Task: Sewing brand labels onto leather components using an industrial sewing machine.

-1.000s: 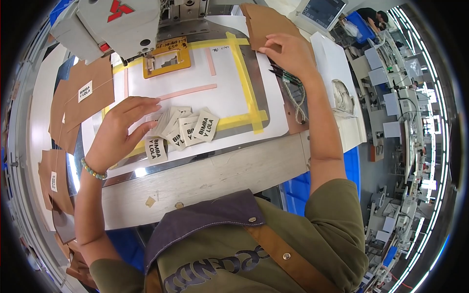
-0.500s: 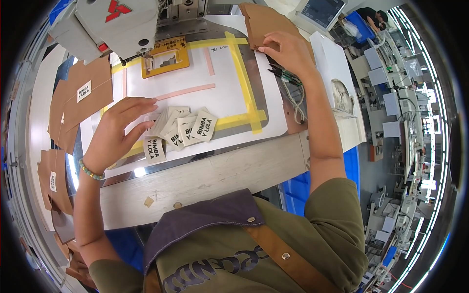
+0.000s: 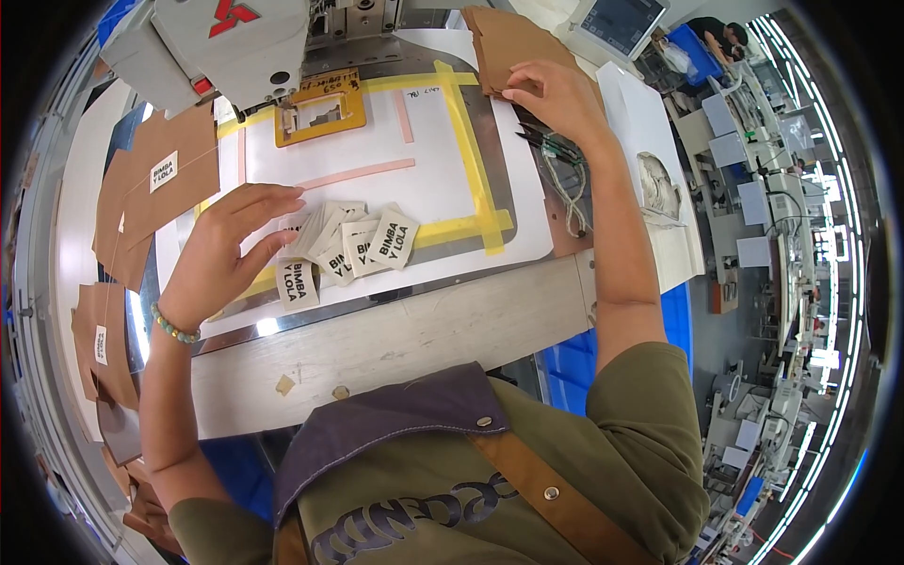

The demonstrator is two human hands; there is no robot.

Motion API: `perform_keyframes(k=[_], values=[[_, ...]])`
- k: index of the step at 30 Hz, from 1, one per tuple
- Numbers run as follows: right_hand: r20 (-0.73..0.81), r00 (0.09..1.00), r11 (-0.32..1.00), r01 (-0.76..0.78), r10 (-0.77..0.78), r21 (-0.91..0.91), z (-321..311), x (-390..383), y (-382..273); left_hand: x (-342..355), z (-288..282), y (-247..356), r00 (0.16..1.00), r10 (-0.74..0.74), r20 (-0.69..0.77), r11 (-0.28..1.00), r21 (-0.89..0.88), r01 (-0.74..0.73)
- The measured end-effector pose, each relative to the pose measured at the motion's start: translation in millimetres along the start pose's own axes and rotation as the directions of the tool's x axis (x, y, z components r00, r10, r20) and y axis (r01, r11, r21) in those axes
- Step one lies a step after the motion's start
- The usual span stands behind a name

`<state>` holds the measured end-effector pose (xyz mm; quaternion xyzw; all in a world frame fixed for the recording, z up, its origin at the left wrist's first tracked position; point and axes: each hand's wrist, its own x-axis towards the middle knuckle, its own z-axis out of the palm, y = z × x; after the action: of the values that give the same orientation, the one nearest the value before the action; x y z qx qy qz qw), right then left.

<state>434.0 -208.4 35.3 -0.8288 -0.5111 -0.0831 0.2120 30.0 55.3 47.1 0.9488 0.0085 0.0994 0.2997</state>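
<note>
My left hand hovers over the machine bed, its fingers stretched and the thumb apart. Just beside it lies a loose pile of small white labels with dark print. At the near edge of a stack of brown panels, my right hand bends thumb and forefinger together on a panel's edge. Tweezers or thread snips with dark points lie below that hand. A yellow frame sits under the sewing machine head. White sheeting with yellow tape and pink strips covers the bed.
Brown panels bearing white labels lie at the left, with more pieces nearer me. A control screen and a white open box stand at the right. A person is far off at the upper right.
</note>
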Motion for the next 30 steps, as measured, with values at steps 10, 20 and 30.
perform_keyframes(k=[10, 20, 30], values=[[-0.095, 0.995, 0.999, -0.033, 0.03, -0.034, 19.2, 3.1, 9.2, 4.4, -1.5, -1.1, 1.0, 0.022, -0.01, 1.0, 0.011, -0.021], [-0.336, 0.875, 0.937, 0.329, -0.349, -0.117, 25.5, 5.4, -44.7, 69.3, 37.5, 15.2, 0.948, 0.239, -0.21, 0.968, 0.128, -0.215], [-0.05, 0.891, 0.891, 0.452, -0.45, 0.037, 53.2, -22.4, -84.5, 132.8, 88.0, 13.1, 0.957, 0.216, -0.194, 0.969, 0.161, -0.186]])
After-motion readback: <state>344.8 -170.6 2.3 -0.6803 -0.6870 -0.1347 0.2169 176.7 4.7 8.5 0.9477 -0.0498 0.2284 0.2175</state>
